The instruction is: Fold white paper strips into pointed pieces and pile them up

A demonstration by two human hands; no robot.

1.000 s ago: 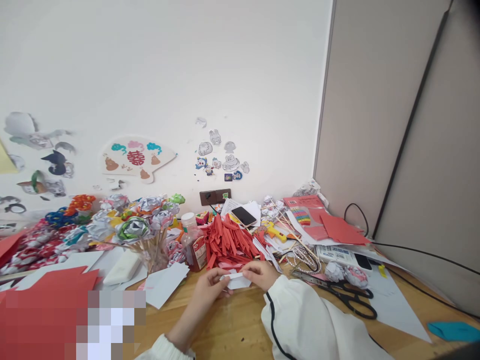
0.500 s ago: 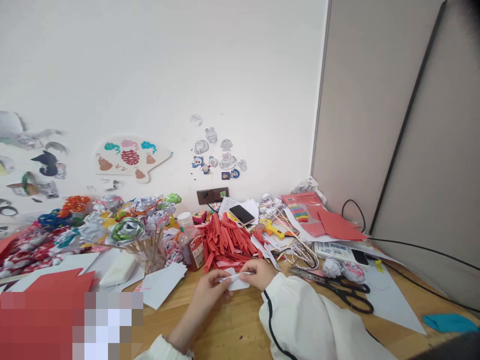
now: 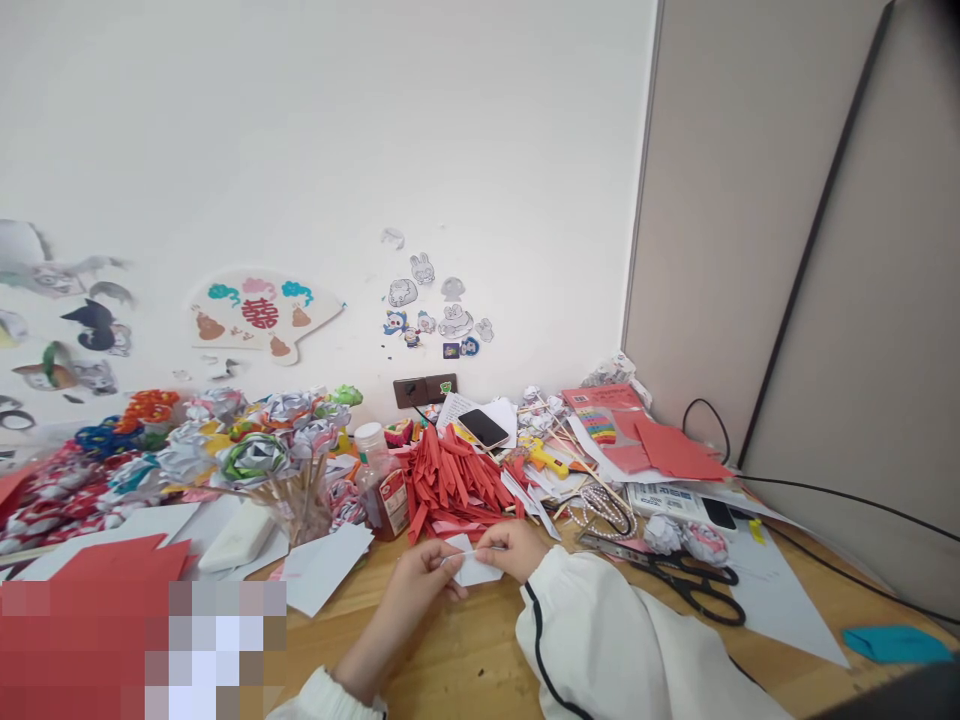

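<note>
My left hand (image 3: 429, 570) pinches one end of a small folded white paper strip (image 3: 466, 554). The strip's other end is pinched by my right hand (image 3: 513, 550), so it spans the short gap between my fingertips. Just under it, a flat white paper piece (image 3: 478, 573) shows between the hands; whether it touches the strip I cannot tell. Right behind my fingers lies a heap of folded red paper strips (image 3: 457, 490). Some folded white paper strips (image 3: 529, 500) rest beside that heap.
Black-handled scissors (image 3: 694, 580) lie right of my right sleeve. Behind are a yellow glue gun (image 3: 546, 458), a phone (image 3: 484, 428) and a bottle of dark red liquid (image 3: 382, 495). Paper flowers on sticks (image 3: 259, 460) stand at the left, near red paper sheets (image 3: 112, 560).
My hands have shifted very slightly, with the right fingertips a little further left. The strip now looks narrower, and more of the flat paper beneath shows.
</note>
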